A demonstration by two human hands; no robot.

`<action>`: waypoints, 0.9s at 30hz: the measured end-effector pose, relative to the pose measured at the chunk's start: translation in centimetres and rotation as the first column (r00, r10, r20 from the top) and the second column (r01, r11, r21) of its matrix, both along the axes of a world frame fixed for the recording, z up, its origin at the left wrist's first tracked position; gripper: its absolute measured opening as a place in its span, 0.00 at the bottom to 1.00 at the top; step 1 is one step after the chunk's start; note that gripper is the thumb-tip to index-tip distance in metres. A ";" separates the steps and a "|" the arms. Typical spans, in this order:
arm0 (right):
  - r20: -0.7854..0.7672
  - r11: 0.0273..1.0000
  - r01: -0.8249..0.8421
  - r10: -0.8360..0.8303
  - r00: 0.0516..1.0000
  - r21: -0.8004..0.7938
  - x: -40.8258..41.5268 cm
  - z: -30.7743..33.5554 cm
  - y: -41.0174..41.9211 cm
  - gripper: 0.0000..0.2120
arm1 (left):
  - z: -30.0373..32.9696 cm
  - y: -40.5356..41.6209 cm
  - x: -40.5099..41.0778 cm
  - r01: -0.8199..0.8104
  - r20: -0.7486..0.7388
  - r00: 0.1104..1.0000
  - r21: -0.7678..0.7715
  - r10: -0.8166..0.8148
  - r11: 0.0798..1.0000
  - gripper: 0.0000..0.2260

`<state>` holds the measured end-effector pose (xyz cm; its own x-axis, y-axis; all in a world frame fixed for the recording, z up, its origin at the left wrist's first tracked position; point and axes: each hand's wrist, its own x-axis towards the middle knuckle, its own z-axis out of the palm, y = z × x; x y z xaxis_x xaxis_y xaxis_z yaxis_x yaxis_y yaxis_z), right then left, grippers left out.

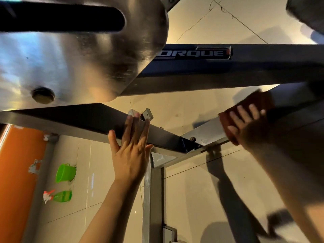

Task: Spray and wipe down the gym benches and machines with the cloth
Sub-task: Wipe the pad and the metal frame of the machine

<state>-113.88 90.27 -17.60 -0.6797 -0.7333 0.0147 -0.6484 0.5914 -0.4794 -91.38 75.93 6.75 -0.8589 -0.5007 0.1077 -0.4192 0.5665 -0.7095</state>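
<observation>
I look down through a grey steel gym machine frame. My left hand lies flat with straight fingers against a dark slanted bar of the frame. My right hand presses a reddish-brown cloth onto another slanted bar at the right, fingers spread over the cloth. A green spray bottle with a red and white trigger lies on the tiled floor at lower left, away from both hands.
A large brushed-metal plate with a slot fills the upper left. A dark beam with a brand label crosses the middle. A green bucket stands on the floor beside an orange panel. A dark blurred object sits at lower right.
</observation>
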 end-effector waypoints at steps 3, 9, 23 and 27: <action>-0.013 0.984 0.173 -0.172 0.985 0.043 -4.7 -0.2 3.3 0.23 | -0.1 0.2 -0.4 0.013 -0.041 0.999 0.010 -0.013 1.000 0.28; -0.005 0.964 0.210 -0.212 0.977 0.160 -4.4 0.4 2.5 0.26 | 0.1 0.2 -0.7 0.039 -0.057 0.998 0.065 -0.035 0.997 0.30; 0.032 0.999 -0.005 0.007 0.999 -0.045 1.8 -0.4 0.7 0.30 | -0.1 0.2 -0.6 0.006 -0.050 0.999 0.039 -0.004 0.999 0.32; 0.020 0.971 0.240 -0.240 0.971 0.008 -5.2 -0.5 4.2 0.33 | -0.1 -0.1 -0.4 0.033 -0.037 0.999 0.029 -0.032 0.999 0.31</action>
